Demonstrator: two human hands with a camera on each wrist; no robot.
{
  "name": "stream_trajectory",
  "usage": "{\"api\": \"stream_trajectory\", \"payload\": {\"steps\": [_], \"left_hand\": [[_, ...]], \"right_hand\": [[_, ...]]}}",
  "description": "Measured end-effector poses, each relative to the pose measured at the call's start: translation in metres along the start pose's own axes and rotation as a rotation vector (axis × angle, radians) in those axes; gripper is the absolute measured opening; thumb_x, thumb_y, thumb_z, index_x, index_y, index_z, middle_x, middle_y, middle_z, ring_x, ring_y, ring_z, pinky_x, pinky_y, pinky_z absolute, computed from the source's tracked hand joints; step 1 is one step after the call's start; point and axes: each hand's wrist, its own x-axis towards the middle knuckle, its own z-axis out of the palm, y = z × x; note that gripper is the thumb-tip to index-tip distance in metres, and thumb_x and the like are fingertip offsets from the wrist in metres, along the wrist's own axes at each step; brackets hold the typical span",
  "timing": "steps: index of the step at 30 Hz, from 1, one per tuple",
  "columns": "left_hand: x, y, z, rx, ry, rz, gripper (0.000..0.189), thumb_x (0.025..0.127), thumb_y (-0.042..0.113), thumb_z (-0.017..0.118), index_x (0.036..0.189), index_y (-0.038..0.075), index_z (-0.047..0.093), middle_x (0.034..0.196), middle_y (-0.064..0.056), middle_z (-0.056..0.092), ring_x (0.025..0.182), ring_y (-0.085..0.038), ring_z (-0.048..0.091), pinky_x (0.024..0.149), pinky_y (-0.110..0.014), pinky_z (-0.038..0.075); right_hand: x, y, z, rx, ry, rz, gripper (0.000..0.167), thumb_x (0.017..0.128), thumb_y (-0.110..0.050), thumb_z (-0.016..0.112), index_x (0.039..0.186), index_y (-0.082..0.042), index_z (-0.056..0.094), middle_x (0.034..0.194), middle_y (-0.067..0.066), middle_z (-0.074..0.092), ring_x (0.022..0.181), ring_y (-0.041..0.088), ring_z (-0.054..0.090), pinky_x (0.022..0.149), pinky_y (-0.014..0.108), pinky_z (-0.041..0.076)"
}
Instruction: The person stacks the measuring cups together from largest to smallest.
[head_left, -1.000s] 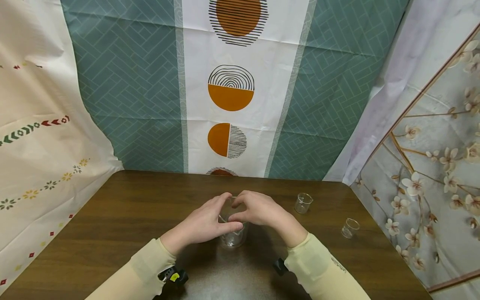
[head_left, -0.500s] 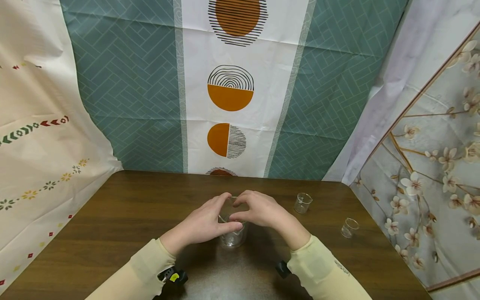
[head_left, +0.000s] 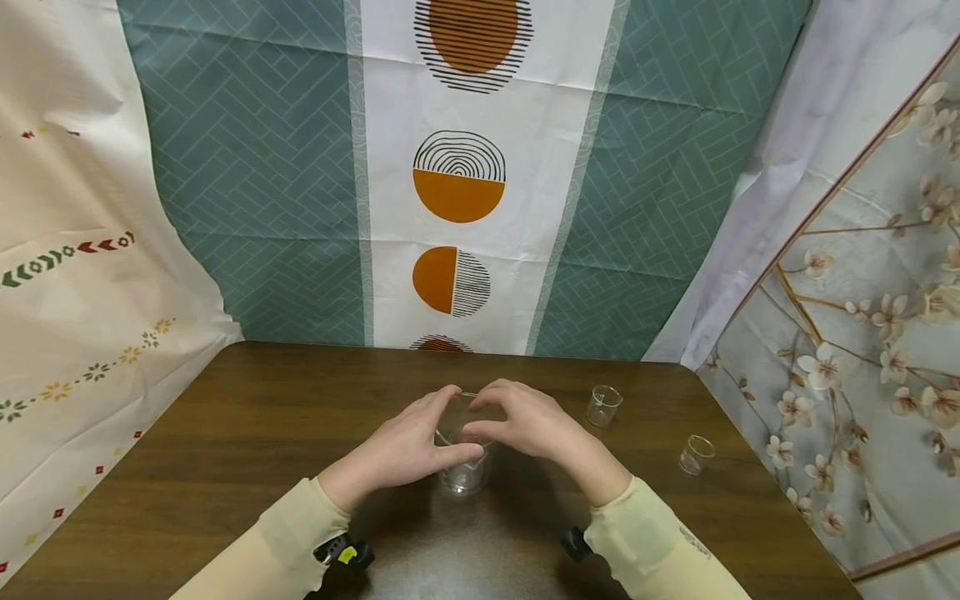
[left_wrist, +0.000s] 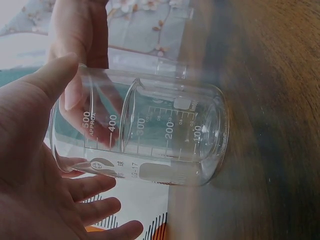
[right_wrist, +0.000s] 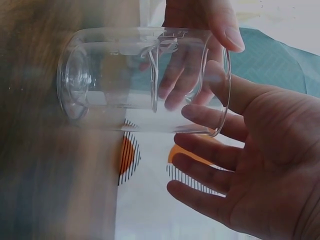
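Large clear glass beaker with white graduations: upright on the dark-brown wooden bench, a smaller clear glass beaker inside. Left hand holds the rim, thumb and fingers wide. Right hand has fingers half open at the mouth, apparently gripping nothing; contact unclear. Light, even rim pressure seems advisable. Beyond, at the person's right: two little clear glass beakers.
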Motion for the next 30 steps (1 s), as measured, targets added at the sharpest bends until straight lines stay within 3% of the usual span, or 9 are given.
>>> {"api": "stream_trajectory", "payload": {"steps": [9, 18, 30], "left_hand": [[0.000, 0.001, -0.001, -0.018, -0.009, -0.003, 0.105, 0.093, 0.072, 0.077, 0.168, 0.011, 0.039, 0.168, -0.011, 0.047, 0.104, -0.013, 0.068, 0.105, -0.059, 0.054], [0.000, 0.001, -0.001, -0.004, 0.005, 0.002, 0.104, 0.093, 0.074, 0.076, 0.168, 0.011, 0.040, 0.166, -0.010, 0.050, 0.116, -0.020, 0.065, 0.107, -0.060, 0.052], [-0.001, 0.000, -0.001, -0.010, -0.004, -0.004, 0.103, 0.094, 0.071, 0.077, 0.168, 0.011, 0.039, 0.165, -0.011, 0.049, 0.103, -0.013, 0.069, 0.103, -0.058, 0.055]], "right_hand": [[-0.007, 0.002, -0.001, 0.021, 0.019, -0.016, 0.039, 0.102, -0.049, 0.079, 0.131, -0.023, 0.079, 0.140, -0.003, 0.070, 0.133, 0.021, 0.064, 0.109, 0.051, 0.052], [-0.013, 0.006, 0.000, 0.014, 0.028, -0.043, 0.039, 0.108, -0.048, 0.071, 0.137, -0.022, 0.077, 0.143, -0.002, 0.069, 0.136, 0.022, 0.064, 0.110, 0.054, 0.051], [-0.024, 0.013, -0.001, 0.034, 0.001, -0.051, 0.046, 0.112, -0.050, 0.064, 0.149, -0.024, 0.069, 0.150, -0.001, 0.064, 0.142, 0.026, 0.060, 0.112, 0.060, 0.049]]}}
